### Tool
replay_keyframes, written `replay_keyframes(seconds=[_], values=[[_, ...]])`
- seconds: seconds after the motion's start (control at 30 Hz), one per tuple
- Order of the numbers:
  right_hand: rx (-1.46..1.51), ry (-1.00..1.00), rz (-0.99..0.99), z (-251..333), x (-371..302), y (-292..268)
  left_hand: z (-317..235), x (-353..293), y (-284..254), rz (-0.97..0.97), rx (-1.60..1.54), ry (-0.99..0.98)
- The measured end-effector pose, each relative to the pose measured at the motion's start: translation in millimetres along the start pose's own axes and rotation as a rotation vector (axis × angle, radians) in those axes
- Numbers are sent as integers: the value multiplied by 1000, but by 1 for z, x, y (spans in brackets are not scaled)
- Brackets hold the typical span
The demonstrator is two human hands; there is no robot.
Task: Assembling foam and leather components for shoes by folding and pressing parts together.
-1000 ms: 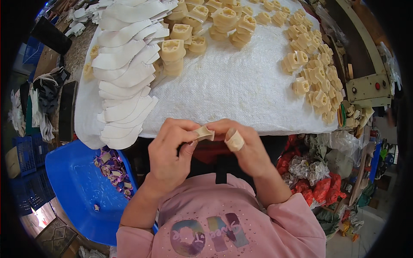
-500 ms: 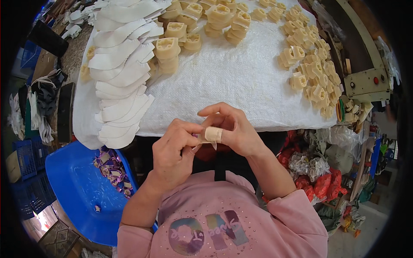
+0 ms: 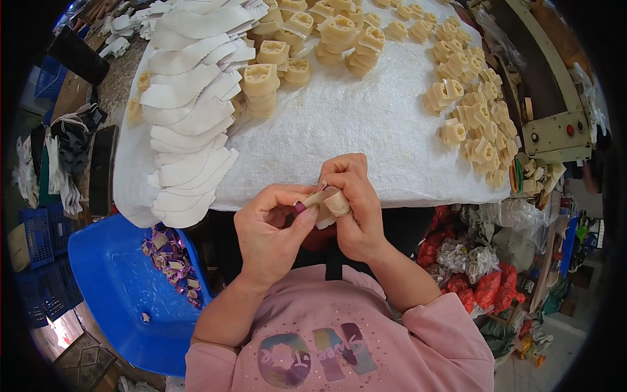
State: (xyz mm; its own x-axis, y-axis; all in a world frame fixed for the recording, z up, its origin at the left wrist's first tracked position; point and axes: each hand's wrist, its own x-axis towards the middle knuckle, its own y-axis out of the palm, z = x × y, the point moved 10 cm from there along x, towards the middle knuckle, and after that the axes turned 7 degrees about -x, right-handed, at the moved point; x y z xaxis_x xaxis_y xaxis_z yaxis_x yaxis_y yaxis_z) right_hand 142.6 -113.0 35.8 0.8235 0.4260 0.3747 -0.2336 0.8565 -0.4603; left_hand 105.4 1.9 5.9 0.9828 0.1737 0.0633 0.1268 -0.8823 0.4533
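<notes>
Both my hands meet just in front of the table's near edge, around a small cream strip with a purple end (image 3: pixel 308 206). My left hand (image 3: pixel 268 228) pinches this strip between thumb and fingers. My right hand (image 3: pixel 356 206) is closed at its other side, fingertips bent against the thumb. A tan curved band (image 3: pixel 336 202) sits at the right thumb; whether it is wrapped round the thumb or part of the piece, I cannot tell. The fingers hide much of what they grip.
White cut pieces (image 3: pixel 189 111) overlap in a long row on the table's white woven cover (image 3: pixel 339 117). Cream moulded parts (image 3: pixel 261 81) stand in stacks behind, more (image 3: pixel 480 111) at the right. A blue tub (image 3: pixel 117 287) at lower left holds purple pieces (image 3: pixel 173 261). Red bags (image 3: pixel 490 284) lie lower right.
My left hand has turned and shifted slightly right, bringing the purple end into sight. My right hand's fingers have folded down against its thumb, and the tan band has moved right and tilted.
</notes>
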Motion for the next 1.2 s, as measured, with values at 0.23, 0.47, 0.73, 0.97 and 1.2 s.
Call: replay_keyframes(seconds=[0.23, 0.47, 0.73, 0.97, 1.2], values=[[37, -64, 63, 1, 9, -5, 3, 1, -2, -19, 94, -54], [-143, -159, -24, 10, -3, -15, -25, 1, 12, 59, 605, 224], [671, 410, 266, -34, -5, 0, -48, -3, 25, 160, 741, 560], [323, 7, 135, -8, 4, -20, -31, -2, 11, 221, 362, 322], [94, -147, 152, 17, -1, -3, 29, -12, 25, 318, -18, -282]])
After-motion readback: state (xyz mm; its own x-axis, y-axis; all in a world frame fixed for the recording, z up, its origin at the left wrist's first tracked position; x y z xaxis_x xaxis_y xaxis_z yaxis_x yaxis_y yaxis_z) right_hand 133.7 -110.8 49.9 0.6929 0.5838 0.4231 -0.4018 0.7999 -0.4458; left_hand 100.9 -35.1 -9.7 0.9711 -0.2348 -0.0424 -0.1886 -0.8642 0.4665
